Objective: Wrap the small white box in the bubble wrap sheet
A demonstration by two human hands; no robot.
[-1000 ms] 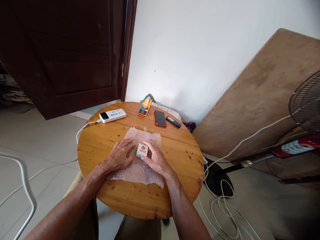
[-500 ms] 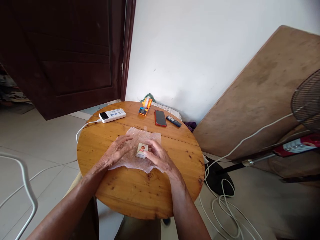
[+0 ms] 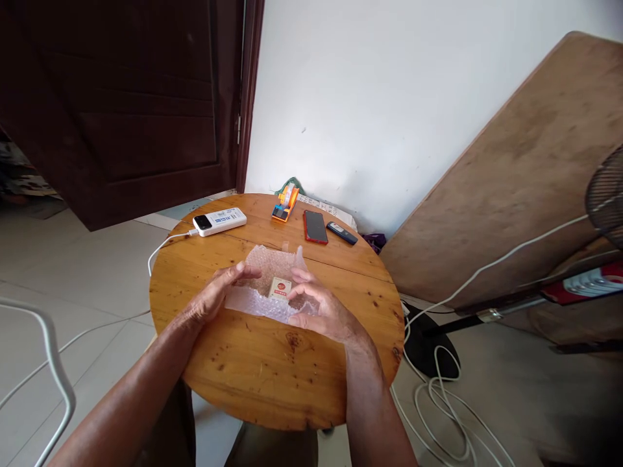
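Note:
A small cream box with a red mark (image 3: 279,287) lies on a sheet of bubble wrap (image 3: 265,266) in the middle of a round wooden table (image 3: 272,363). My left hand (image 3: 214,298) grips the sheet's left side and lifts its near edge. My right hand (image 3: 321,310) holds the sheet's right side, fingers curled up beside the box. The near part of the sheet is folded up toward the box.
At the table's far side lie a white power bank (image 3: 220,221) with a white cable, an orange tape dispenser (image 3: 284,203), a red-edged phone (image 3: 315,226) and a small dark device (image 3: 341,233). A wooden board (image 3: 506,175) leans right. White cables (image 3: 438,402) lie on the floor.
Both hands went from lying flat on the bubble wrap to gripping its sides. The near edge of the sheet has been lifted and folded toward the box.

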